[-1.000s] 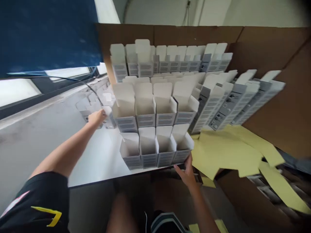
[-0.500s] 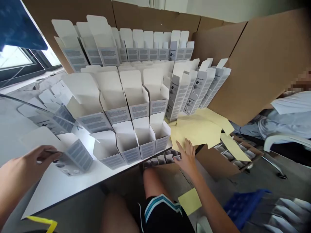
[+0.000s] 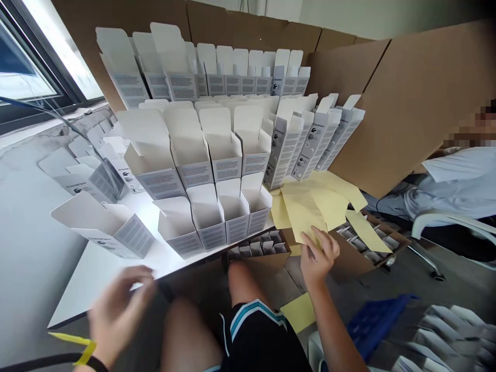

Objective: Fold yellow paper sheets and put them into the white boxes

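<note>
My right hand (image 3: 318, 254) pinches the lower edge of a yellow paper sheet (image 3: 304, 209), part of a loose spread of such sheets at the table's right end. My left hand (image 3: 121, 305), smeared by motion, hovers at the table's front edge with thumb and fingers apart and nothing visible in them. Just beyond it an open white carton (image 3: 127, 235) stands on the white table (image 3: 77, 294). To its right, a front row of open-topped cartons (image 3: 209, 222) stands upright, flaps raised, in front of a taller-looking row (image 3: 194, 170).
More cartons (image 3: 240, 82) line the back against a brown cardboard wall (image 3: 248, 33). Under the table are boxes packed with cartons (image 3: 267, 247). A blue crate (image 3: 372, 328) and a yellow sheet (image 3: 300, 312) are low on the right. Another person (image 3: 449, 175) sits beyond the cardboard, beside a white chair (image 3: 453, 219).
My left hand has let go of the carton at the left and moved down and right. My right hand has moved right and closed on a yellow sheet, pulling it forward.
</note>
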{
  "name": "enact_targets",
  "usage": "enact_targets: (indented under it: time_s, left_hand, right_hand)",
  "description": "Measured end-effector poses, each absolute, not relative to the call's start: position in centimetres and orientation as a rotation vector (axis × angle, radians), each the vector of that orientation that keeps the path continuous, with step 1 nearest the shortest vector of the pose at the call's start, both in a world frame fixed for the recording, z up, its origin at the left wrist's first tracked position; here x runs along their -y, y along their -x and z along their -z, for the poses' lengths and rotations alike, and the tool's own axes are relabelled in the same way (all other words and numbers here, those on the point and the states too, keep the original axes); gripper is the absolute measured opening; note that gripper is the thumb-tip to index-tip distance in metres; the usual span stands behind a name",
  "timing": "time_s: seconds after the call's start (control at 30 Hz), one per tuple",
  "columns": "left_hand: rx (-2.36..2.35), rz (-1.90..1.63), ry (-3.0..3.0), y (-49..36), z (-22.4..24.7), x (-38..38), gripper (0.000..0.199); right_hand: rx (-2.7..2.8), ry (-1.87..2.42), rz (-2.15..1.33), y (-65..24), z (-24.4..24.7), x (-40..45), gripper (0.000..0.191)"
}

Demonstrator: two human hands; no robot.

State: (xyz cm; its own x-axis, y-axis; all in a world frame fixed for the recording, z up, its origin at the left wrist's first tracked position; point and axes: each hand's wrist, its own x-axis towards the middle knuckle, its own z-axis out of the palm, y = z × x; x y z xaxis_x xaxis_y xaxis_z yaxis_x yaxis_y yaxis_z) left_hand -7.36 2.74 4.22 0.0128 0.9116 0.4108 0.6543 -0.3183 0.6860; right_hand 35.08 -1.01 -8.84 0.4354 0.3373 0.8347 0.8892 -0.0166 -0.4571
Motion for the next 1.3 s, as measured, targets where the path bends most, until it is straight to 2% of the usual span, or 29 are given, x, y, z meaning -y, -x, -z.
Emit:
enact_targets:
  time_s: [0.13, 0.2, 0.27, 0.47, 0.57, 0.63, 0.73, 0.87, 0.97, 1.07, 1.17, 1.3]
  left_hand:
    - [-0.87, -0.532, -1.672, -3.6, 0.3, -0.2, 0.035]
    - [-0.681, -0.425, -1.336, -8.9, 2.1, -0.9, 0.059]
    - [-0.612, -0.405, -1.153, -13.4, 3.5, -2.2, 0.074]
    - [-0.607, -0.491, -1.175, -20.2, 5.8, -4.6, 0.061]
    - [-0.585, -0.506, -1.281, -19.5, 5.6, -4.4, 0.056]
    - [-0.557, -0.477, -1.367, -18.0, 4.8, -4.1, 0.049]
    - [-0.534, -0.418, -1.479, -14.6, 2.9, -3.3, 0.036]
    - [-0.532, -0.354, -1.635, -9.6, 0.1, -1.8, 0.027]
    - [-0.557, -0.386, -1.755, -6.1, -1.1, -0.5, 0.024]
    - [-0.665, -0.599, -1.532, -3.0, -1.2, 0.8, 0.033]
    - [-0.804, -0.79, -1.295, -0.5, -1.0, 2.3, 0.033]
    - [-0.989, -0.96, -1.234, 2.3, -0.8, 4.1, 0.031]
  right_hand:
    - [1.051, 1.608, 0.597, -32.0, 6.9, 4.2, 0.017]
    - [1.081, 1.591, 0.593, -30.3, 6.7, 5.7, 0.018]
    - [1.108, 1.578, 0.587, -28.7, 7.2, 7.1, 0.02]
    - [1.265, 1.621, 0.464, -27.2, 9.7, 11.2, 0.027]
    - [1.29, 1.569, 0.252, -28.4, 10.7, 12.5, 0.041]
    - [1.087, 1.515, 0.117, -29.6, 11.0, 12.6, 0.055]
    - [0.658, 1.328, -0.321, -31.0, 10.7, 11.6, 0.062]
    - [0.554, 1.098, -0.966, -31.0, 8.6, 10.2, 0.055]
    - [0.806, 1.096, -1.101, -29.4, 6.4, 9.8, 0.04]
    - [1.166, 1.031, -1.187, -26.8, 4.5, 9.2, 0.032]
    - [1.379, 0.928, -1.286, -23.9, 3.1, 8.0, 0.032]
    - [1.4, 0.837, -1.405, -20.4, 2.0, 5.7, 0.034]
